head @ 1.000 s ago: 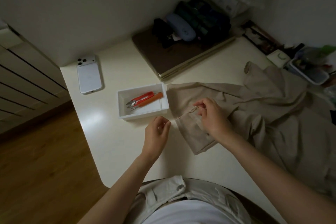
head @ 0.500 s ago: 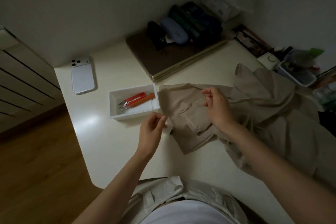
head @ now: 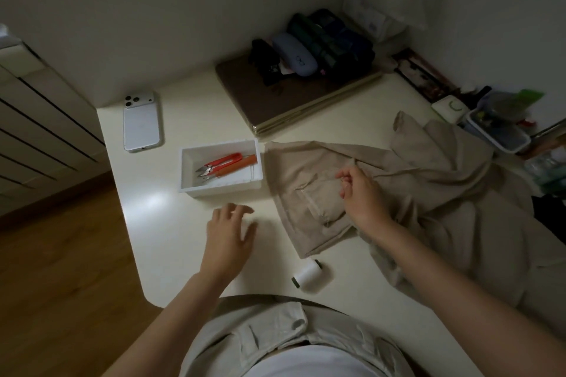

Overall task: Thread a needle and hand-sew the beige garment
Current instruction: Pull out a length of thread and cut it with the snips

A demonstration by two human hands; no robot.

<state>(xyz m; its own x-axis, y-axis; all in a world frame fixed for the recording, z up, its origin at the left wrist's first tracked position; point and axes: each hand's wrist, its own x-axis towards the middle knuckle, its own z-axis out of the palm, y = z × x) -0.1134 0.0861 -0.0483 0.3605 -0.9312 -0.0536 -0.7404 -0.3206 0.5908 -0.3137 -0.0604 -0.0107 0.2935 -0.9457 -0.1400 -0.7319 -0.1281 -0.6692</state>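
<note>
Your right hand (head: 361,193) pinches fine thread (head: 318,182) over the crumpled beige cloth garment (head: 306,162) — just right of the white plastic tray (head: 220,190). Left hand (head: 228,236), fingers (head: 242,210) spread, hovers before the tray — draw the thread taut, gently.

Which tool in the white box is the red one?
The snips, with the looped red handle and metal blades. The straight tool beside them is orange.

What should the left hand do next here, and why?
Probably reach into the white tray for the red thread snips: the left hand hovers open and empty just short of it, the white thread spool lies loose on the table, and the right hand pinches what looks like thread over the beige garment, so cutting seems due.
</note>
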